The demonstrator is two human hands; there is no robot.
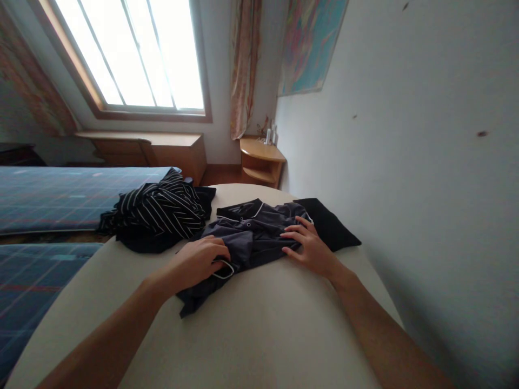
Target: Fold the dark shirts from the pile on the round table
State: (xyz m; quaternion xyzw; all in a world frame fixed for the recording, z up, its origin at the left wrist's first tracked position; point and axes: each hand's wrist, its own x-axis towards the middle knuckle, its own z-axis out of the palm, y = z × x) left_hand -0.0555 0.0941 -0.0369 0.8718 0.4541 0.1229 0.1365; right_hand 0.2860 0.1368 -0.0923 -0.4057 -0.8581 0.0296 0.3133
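Note:
A dark grey button shirt (259,237) with a black collar and white piping lies partly folded on the table, its collar toward the far side. At its left part, my left hand (206,259) is closed with curled fingers on the cloth, beside a white-edged cuff. The lower left end of the shirt trails toward me below that hand. My right hand (308,248) rests on the shirt's right part with its fingers apart. Just beyond it lies a flat, folded black cloth (330,224), partly covered by the shirt.
A heap of black and white-striped clothing (162,210) sits at the left edge of the round pale table (259,335). Plaid-covered beds (73,200) stand on the left, a white wall (425,189) on the right. A small corner shelf (261,150) stands behind.

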